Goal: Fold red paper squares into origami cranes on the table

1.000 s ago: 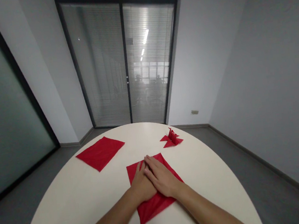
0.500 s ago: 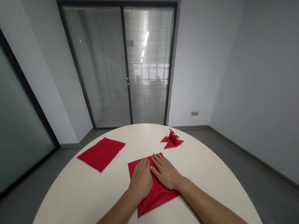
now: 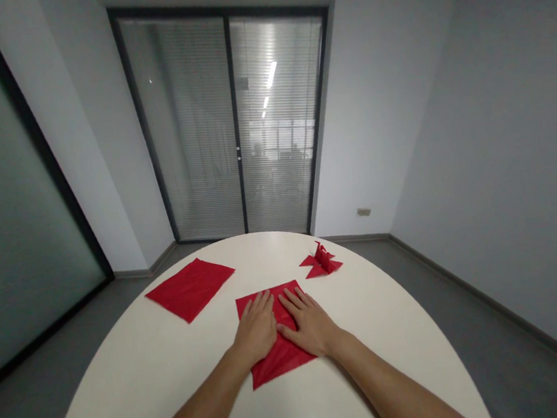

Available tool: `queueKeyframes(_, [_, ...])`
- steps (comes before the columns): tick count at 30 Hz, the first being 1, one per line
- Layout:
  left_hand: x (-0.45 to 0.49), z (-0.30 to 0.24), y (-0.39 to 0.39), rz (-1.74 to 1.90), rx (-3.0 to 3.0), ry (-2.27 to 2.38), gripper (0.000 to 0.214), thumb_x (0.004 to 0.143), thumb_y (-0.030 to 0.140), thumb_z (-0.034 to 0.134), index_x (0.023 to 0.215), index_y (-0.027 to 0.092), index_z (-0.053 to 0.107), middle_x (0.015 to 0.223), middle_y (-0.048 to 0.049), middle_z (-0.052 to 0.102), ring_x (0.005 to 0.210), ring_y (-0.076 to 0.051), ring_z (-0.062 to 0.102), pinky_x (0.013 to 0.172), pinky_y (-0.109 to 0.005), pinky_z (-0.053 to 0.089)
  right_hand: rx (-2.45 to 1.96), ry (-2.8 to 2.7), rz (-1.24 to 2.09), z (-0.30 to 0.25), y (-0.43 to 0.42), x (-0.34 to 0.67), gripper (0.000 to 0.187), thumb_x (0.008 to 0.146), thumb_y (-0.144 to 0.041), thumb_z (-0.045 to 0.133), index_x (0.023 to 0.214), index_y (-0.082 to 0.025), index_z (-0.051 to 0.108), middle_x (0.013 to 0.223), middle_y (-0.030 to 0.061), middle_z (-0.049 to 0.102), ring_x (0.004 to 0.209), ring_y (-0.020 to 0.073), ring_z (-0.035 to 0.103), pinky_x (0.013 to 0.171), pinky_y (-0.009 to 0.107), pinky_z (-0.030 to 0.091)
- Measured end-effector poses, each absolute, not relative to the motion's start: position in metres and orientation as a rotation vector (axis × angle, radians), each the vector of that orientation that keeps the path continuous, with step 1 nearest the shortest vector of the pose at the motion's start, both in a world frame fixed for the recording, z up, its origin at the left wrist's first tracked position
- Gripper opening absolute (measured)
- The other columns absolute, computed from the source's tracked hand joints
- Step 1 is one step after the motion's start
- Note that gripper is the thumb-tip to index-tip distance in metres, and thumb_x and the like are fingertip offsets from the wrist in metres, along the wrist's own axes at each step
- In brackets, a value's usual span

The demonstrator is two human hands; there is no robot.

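Note:
A square sheet of red paper [image 3: 276, 365] lies flat on the white round table, its surface slightly creased. My left hand [image 3: 256, 329] rests palm down on its left half, fingers stretched toward the far edge. On the right half, my right hand [image 3: 307, 323] presses flat with its fingers spread and its thumb pointing toward the left hand. Both hands cover much of the sheet's middle. Beyond the right hand stands a folded red paper crane [image 3: 322, 261] with its wings out.
Another red paper sheet [image 3: 192, 289] lies flat at the far left of the table [image 3: 152, 384]. The table's curved far edge runs close behind the crane and that sheet. Glass doors with blinds [image 3: 233, 120] stand behind the table.
The paper under my hands has shifted slightly away from me and to the left. My hands have moved slightly apart, and the right hand's fingers are spread wider.

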State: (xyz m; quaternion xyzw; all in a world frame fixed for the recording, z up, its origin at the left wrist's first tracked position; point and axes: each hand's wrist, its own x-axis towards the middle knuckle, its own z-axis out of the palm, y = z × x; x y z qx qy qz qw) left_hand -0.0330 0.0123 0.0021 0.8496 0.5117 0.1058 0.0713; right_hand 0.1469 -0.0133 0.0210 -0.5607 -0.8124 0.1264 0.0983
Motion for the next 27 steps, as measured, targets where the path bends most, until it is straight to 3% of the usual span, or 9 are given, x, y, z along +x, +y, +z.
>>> queueKeyframes(11, [-0.036, 0.005, 0.017, 0.267, 2.466, 1.755, 0.062, 0.103, 0.043, 0.029, 0.157, 0.013, 0.036, 0.165, -0.0127, 0.028, 0.154, -0.033, 0.021, 0.124, -0.054, 0.02, -1.864, -2.341, 0.393, 0.025, -0.015, 0.161, 0.082, 0.1, -0.067, 0.029, 0.162, -0.013, 0.021, 0.168, 0.0111, 0.012, 0.156, 0.0344, 0.006, 0.126, 0.055, 0.007])
queueKeyframes(15, [-0.037, -0.001, 0.019, 0.337, 2.458, 1.839, 0.064, 0.102, 0.047, 0.033, 0.155, 0.012, 0.039, 0.164, -0.0171, 0.03, 0.153, -0.036, 0.023, 0.123, -0.055, 0.02, -1.814, -2.31, 0.214, 0.03, -0.017, 0.166, 0.075, 0.101, -0.056, 0.037, 0.157, -0.006, 0.034, 0.166, 0.0162, 0.022, 0.156, 0.0358, 0.01, 0.126, 0.054, 0.011])
queueKeyframes(17, [-0.037, -0.003, 0.019, 0.366, 2.48, 1.822, 0.063, 0.102, 0.045, 0.035, 0.154, 0.011, 0.041, 0.163, -0.0177, 0.031, 0.153, -0.035, 0.025, 0.123, -0.054, 0.023, -1.626, -2.375, 0.171, 0.033, -0.02, 0.162, 0.067, 0.101, -0.049, 0.042, 0.154, -0.008, 0.042, 0.164, 0.0152, 0.03, 0.155, 0.0314, 0.016, 0.126, 0.047, 0.015])
queueKeyframes(20, [-0.038, -0.001, 0.02, 0.409, 2.524, 1.776, 0.058, 0.101, 0.039, 0.039, 0.151, 0.011, 0.046, 0.162, -0.0172, 0.035, 0.151, -0.034, 0.029, 0.122, -0.053, 0.027, -1.413, -2.468, 0.318, 0.033, -0.025, 0.152, 0.069, 0.1, -0.057, 0.043, 0.154, -0.014, 0.043, 0.162, 0.0117, 0.037, 0.153, 0.0284, 0.026, 0.126, 0.044, 0.02])
queueKeyframes(22, [-0.039, 0.002, 0.02, 0.484, 2.571, 1.762, 0.052, 0.099, 0.028, 0.041, 0.146, 0.01, 0.052, 0.159, -0.0166, 0.041, 0.149, -0.032, 0.034, 0.123, -0.051, 0.027, -1.417, -2.492, 0.398, 0.03, -0.027, 0.147, 0.081, 0.096, -0.064, 0.045, 0.158, -0.012, 0.035, 0.164, 0.013, 0.031, 0.154, 0.0314, 0.023, 0.126, 0.048, 0.019])
queueKeyframes(25, [-0.039, 0.007, 0.018, 0.602, 2.629, 1.653, 0.052, 0.095, 0.015, 0.038, 0.144, 0.009, 0.053, 0.156, -0.0141, 0.047, 0.147, -0.025, 0.04, 0.124, -0.043, 0.028, -1.539, -2.447, 0.411, 0.026, -0.022, 0.147, 0.083, 0.096, -0.065, 0.043, 0.159, -0.012, 0.031, 0.166, 0.0118, 0.025, 0.155, 0.0329, 0.019, 0.126, 0.05, 0.015])
queueKeyframes(27, [-0.039, 0.008, 0.016, 0.56, 2.615, 1.529, 0.052, 0.097, 0.021, 0.039, 0.147, 0.011, 0.051, 0.156, -0.0129, 0.046, 0.146, -0.024, 0.042, 0.121, -0.04, 0.033, -1.608, -2.421, 0.419, 0.025, -0.016, 0.151, 0.082, 0.098, -0.064, 0.04, 0.159, -0.011, 0.03, 0.166, 0.0113, 0.024, 0.155, 0.0324, 0.018, 0.127, 0.05, 0.014])
